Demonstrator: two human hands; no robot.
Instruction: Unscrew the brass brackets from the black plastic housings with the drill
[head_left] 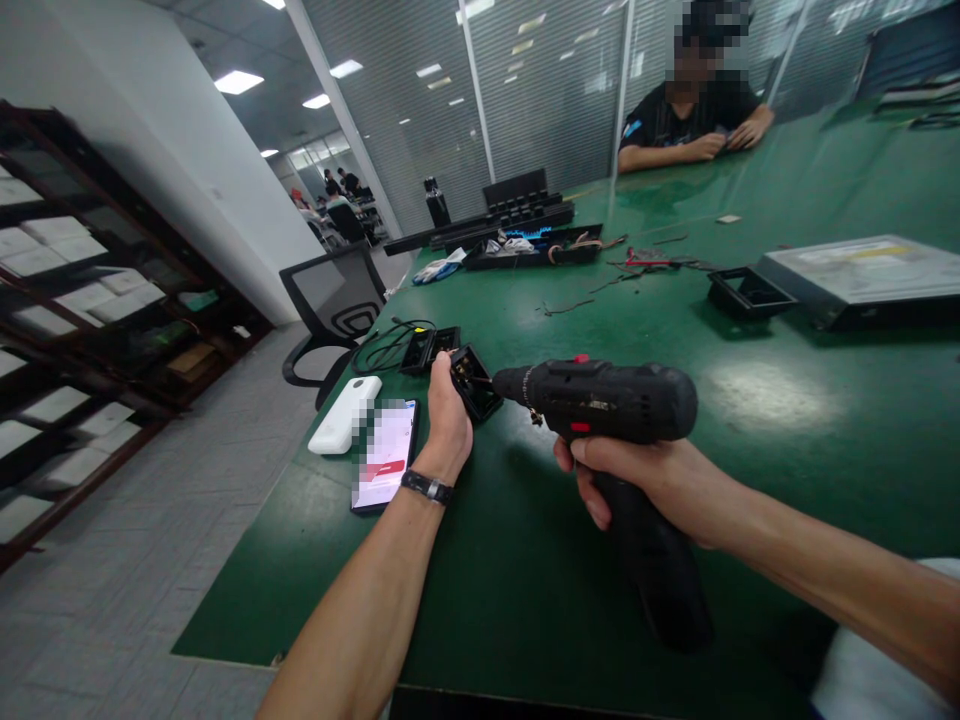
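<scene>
My right hand [637, 475] is wrapped round the grip of a black cordless drill [600, 395] with red buttons. The drill points left, and its thin bit reaches into a small black open box [477, 385] with brass-coloured parts inside. My left hand [448, 415] holds that box at its left side, tilted toward the drill; some of its fingers are hidden behind it. Just beyond the left hand lies another small black box [429, 348]. A lit phone [388, 455] lies left of my left wrist, beside a white power bank [345, 415].
A black cable [382, 345] curls near the table's left edge. Farther back stand a long black tray [540, 250] with cloth and wires, loose wires [660, 260], an empty black box [746, 290] and a flat metal case [870, 270]. A person [694, 110] sits across the green table [517, 600].
</scene>
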